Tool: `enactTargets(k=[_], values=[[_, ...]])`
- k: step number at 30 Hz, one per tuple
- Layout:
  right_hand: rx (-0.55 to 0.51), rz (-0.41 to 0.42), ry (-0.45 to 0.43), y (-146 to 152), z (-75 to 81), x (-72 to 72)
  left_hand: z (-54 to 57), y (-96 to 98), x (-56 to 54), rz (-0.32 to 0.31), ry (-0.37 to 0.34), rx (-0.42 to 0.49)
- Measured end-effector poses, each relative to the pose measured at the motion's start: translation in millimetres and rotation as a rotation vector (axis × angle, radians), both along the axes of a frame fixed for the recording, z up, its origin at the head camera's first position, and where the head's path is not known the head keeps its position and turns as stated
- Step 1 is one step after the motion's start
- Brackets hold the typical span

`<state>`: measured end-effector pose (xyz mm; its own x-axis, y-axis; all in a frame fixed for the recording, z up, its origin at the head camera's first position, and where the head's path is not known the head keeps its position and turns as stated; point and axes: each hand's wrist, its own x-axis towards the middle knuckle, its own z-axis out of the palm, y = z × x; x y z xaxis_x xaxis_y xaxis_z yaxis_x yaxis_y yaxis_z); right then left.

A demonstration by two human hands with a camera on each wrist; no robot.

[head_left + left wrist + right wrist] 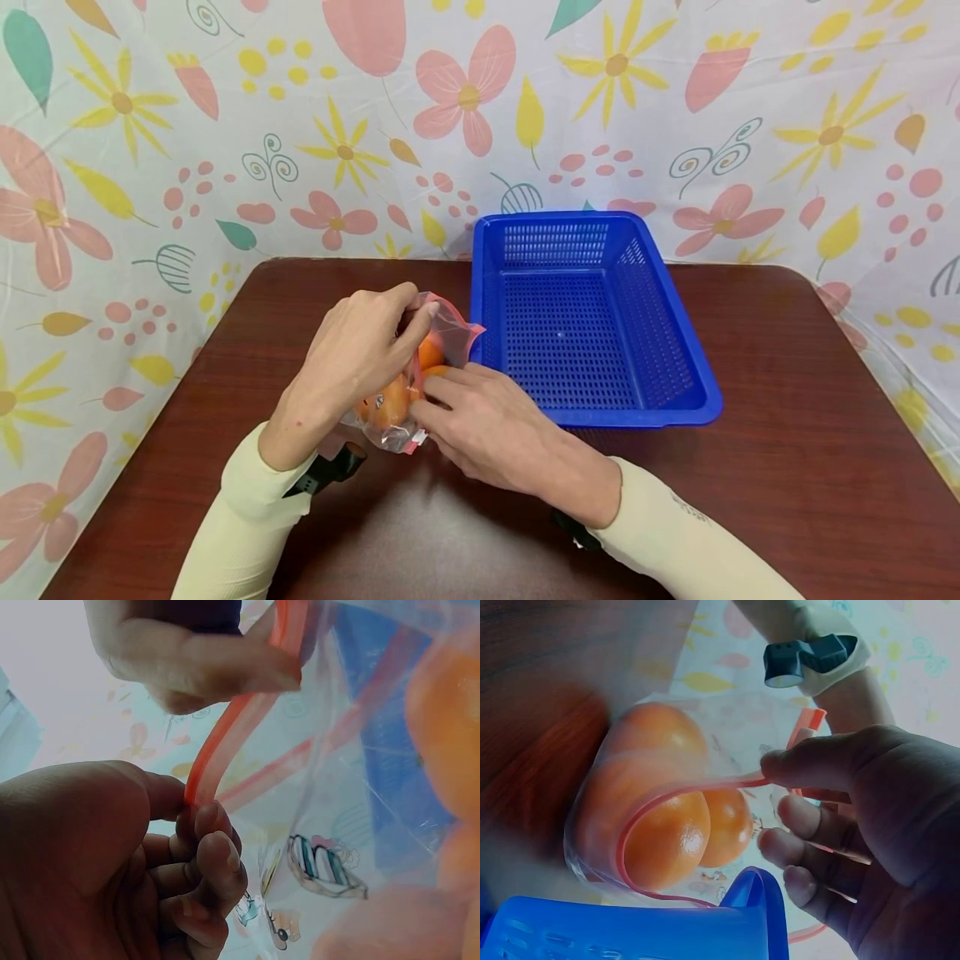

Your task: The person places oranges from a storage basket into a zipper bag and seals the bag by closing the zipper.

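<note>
A clear zip bag (455, 331) with a pink-red zip strip holds several oranges (391, 405), left of the blue basket. My left hand (352, 346) is at the bag's mouth, and in the left wrist view its thumb and fingers pinch the zip strip (214, 761). Farther along the same strip, my right hand (498, 421) pinches it between thumb and fingers. The bag's mouth gapes in the right wrist view, with a shiny orange (667, 840) behind the strip. Small cartoon prints mark the plastic.
A blue perforated plastic basket (637, 417) stands at the back of the dark red-brown wooden table (787, 467), its near left corner beside the bag. A flower-patterned white cloth (465, 192) hangs behind the table. Black wrist cameras (330, 468) sit on both forearms.
</note>
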<state>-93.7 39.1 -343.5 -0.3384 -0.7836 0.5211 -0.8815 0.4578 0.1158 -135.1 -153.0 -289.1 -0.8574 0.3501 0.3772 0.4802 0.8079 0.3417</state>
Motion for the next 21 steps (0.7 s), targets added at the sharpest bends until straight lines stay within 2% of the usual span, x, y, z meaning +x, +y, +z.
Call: enactTargets(k=[9,21], values=[[-0.019,0.032,0.060,-3.4,-0.5,0.0,-1.7,-1.4,0.9,-0.005,-0.005,0.001],[-0.063,0.084,0.079,-5.1,1.2,0.8,1.3,-3.0,3.9,-0.005,0.017,-0.002]])
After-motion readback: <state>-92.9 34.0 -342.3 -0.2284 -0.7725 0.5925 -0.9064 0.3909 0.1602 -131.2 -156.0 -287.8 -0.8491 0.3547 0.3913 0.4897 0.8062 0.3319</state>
